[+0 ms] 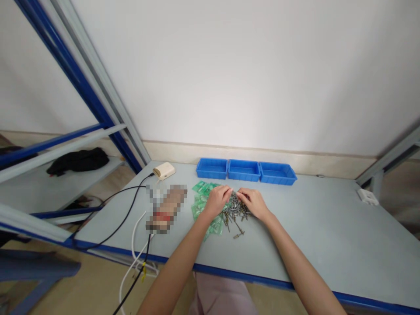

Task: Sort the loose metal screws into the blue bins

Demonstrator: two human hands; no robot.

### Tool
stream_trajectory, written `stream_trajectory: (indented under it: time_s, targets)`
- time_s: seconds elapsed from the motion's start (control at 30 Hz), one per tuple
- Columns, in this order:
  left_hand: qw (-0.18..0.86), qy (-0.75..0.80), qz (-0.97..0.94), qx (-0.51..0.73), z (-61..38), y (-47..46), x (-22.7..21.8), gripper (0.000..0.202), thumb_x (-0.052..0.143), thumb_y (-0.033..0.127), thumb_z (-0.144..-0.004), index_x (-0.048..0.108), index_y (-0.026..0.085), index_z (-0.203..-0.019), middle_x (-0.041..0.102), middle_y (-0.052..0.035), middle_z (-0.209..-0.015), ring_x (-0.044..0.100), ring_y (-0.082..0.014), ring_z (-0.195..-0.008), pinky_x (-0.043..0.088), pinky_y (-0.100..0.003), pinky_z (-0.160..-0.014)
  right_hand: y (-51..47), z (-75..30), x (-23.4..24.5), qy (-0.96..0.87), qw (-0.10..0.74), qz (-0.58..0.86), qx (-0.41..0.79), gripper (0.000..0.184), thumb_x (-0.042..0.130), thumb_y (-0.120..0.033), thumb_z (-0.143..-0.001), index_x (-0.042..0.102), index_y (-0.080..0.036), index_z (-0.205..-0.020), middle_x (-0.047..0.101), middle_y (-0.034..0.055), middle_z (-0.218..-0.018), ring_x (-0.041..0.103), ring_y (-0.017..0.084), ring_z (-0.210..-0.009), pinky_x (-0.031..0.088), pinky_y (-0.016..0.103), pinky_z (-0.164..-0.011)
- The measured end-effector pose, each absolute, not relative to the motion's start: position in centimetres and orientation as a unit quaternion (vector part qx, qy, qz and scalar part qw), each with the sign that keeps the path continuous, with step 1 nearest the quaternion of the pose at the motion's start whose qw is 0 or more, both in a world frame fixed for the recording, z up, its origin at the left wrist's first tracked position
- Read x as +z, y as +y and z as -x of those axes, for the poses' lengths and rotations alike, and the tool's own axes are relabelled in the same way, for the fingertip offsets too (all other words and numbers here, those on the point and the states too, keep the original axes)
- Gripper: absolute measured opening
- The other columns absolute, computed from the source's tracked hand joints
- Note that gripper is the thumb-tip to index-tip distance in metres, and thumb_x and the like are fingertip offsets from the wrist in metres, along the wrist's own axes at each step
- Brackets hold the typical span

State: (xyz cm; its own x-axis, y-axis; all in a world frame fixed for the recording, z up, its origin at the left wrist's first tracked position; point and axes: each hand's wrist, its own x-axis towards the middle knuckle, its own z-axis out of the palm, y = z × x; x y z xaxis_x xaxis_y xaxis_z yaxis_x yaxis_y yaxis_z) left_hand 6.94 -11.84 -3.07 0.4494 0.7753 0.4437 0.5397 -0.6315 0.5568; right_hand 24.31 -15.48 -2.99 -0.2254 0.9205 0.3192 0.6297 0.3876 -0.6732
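my left hand point(217, 200) is at the left side of a heap of small, slim, silver-grey metal pieces point(234, 211), fingers bent inward and tips drawn together. my right hand point(252, 201) is over the heap's right side, fingers likewise curled toward the middle. whether either grips a piece cannot be told; the fingertips are too small to read.

the heap lies on a flat, pale grey tabletop point(328, 227), between and below my hands. a few pieces lie loose on its near side. touching its left side, partly under my left hand, are thin, see-through green plastic bags point(199, 206).

beyond my hands, three shallow, rectangular blue plastic trays point(211, 175) stand in a row near the wall. to the left is a rounded, cream-coloured box point(165, 169) with a thin black cable point(134, 203) looping to the table's edge.

risks noted: a hasty sweep of the fingers could scatter pieces toward the blue front edge point(256, 279). the bags look light and slippery; dragging one could carry pieces along or hide them beneath. a snagged cable could pull the box.
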Motion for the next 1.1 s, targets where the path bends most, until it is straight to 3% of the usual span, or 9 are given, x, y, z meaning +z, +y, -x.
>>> stream_trajectory:
  time_s: [0.13, 0.27, 0.43, 0.63, 0.83, 0.97, 1.1]
  targets:
    - [0.215, 0.404, -0.798, 0.392, -6.8, -11.7, -3.4, 0.05, 0.033, 0.04, -0.095, 0.046, 0.018, -0.052, 0.05, 0.0024, -0.051, 0.048, -0.0112, -0.054, 0.037, -0.024, -0.064, -15.3, -23.6, -3.1, -0.738, 0.363, 0.496, 0.278, 0.052, 0.03, -0.05, -0.094, 0.052, -0.019, -0.058, 0.052, -0.002, -0.051, 0.049, 0.012, -0.051, 0.035, 0.023, -0.059]
    - [0.237, 0.479, -0.702, 0.471, -6.2, -10.8, -3.7, 0.054, 0.032, 0.049, -0.094, 0.053, 0.018, -0.054, 0.051, 0.0023, -0.047, 0.05, -0.0111, -0.049, 0.037, -0.024, -0.059, -12.3, -21.9, -1.8, -0.711, 0.361, 0.538, 0.274, 0.06, 0.022, -0.057, -0.093, 0.049, -0.019, -0.055, 0.05, -0.0009, -0.049, 0.049, 0.012, -0.051, 0.037, 0.024, -0.057]
    - [0.257, 0.526, -0.612, 0.533, -4.9, -9.6, -3.9, 0.058, 0.028, 0.054, -0.093, 0.053, 0.018, -0.055, 0.051, 0.0022, -0.044, 0.049, -0.0113, -0.045, 0.037, -0.024, -0.056, -5.0, -18.6, 1.3, -0.714, 0.313, 0.576, 0.246, 0.067, 0.014, -0.056, -0.094, 0.062, -0.017, -0.068, 0.06, 0.0024, -0.058, 0.057, 0.014, -0.06, 0.04, 0.024, -0.063]
    - [0.219, 0.532, -0.666, 0.475, -4.4, -9.7, -3.9, 0.057, 0.029, 0.051, -0.093, 0.054, 0.018, -0.054, 0.051, 0.0023, -0.044, 0.05, -0.0115, -0.047, 0.037, -0.024, -0.059, -4.1, -18.3, 3.0, -0.718, 0.24, 0.625, 0.188, 0.041, 0.038, -0.045, -0.092, 0.07, -0.019, -0.085, 0.066, 0.0054, -0.067, 0.062, 0.019, -0.073, 0.039, 0.026, -0.069]
    - [0.182, 0.519, -0.729, 0.407, -5.1, -10.5, -3.4, 0.051, 0.033, 0.043, -0.095, 0.058, 0.018, -0.058, 0.053, 0.0022, -0.047, 0.051, -0.0115, -0.05, 0.034, -0.024, -0.059, -11.8, -25.7, -0.7, -0.742, 0.175, 0.619, 0.188, 0.019, 0.057, -0.037, -0.081, 0.07, -0.024, -0.088, 0.068, 0.0009, -0.079, 0.06, 0.017, -0.074, 0.037, 0.025, -0.065]
    - [0.155, 0.483, -0.789, 0.346, -5.8, -11.2, -3.2, 0.048, 0.034, 0.037, -0.096, 0.058, 0.018, -0.059, 0.056, 0.0008, -0.051, 0.052, -0.0121, -0.054, 0.033, -0.024, -0.06, -14.5, -28.7, -3.9, -0.743, 0.194, 0.602, 0.219, 0.024, 0.064, -0.033, -0.075, 0.067, -0.022, -0.096, 0.066, 0.0027, -0.092, 0.057, 0.017, -0.079, 0.041, 0.026, -0.069]
    - [0.122, 0.447, -0.84, 0.282, -6.3, -11.5, -3.3, 0.045, 0.036, 0.035, -0.096, 0.061, 0.018, -0.062, 0.061, -0.0012, -0.059, 0.053, -0.013, -0.057, 0.032, -0.024, -0.06, -14.7, -28.4, -5.0, -0.741, 0.221, 0.598, 0.21, 0.013, 0.06, -0.026, -0.078, 0.067, -0.019, -0.086, 0.065, 0.004, -0.091, 0.056, 0.017, -0.082, 0.041, 0.028, -0.076]
